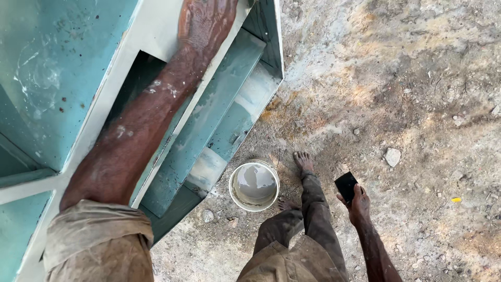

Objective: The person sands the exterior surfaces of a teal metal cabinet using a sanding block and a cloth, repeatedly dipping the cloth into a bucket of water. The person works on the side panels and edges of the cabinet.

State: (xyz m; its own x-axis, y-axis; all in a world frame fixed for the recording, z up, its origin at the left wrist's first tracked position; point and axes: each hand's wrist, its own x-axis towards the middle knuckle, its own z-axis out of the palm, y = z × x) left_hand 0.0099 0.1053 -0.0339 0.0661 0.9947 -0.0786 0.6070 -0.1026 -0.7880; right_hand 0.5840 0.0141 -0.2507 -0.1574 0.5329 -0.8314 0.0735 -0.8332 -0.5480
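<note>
My left hand [206, 18] rests flat on the pale top edge of a teal-painted metal frame [62, 68] at the upper left, fingers spread, holding nothing. My paint-flecked forearm runs down to a rolled sleeve at the lower left. My right hand [357, 203] hangs at my side on the right and grips a small flat black scraper [346, 185]. A white bucket [254, 185] with pale grey paint stands on the ground between the frame and my bare foot [303, 161].
The frame has open compartments with slanted teal panels [209, 125] reaching down to the ground. Bare dirt ground with small stones [392, 156] spreads to the right. My trouser legs [308, 224] fill the lower middle.
</note>
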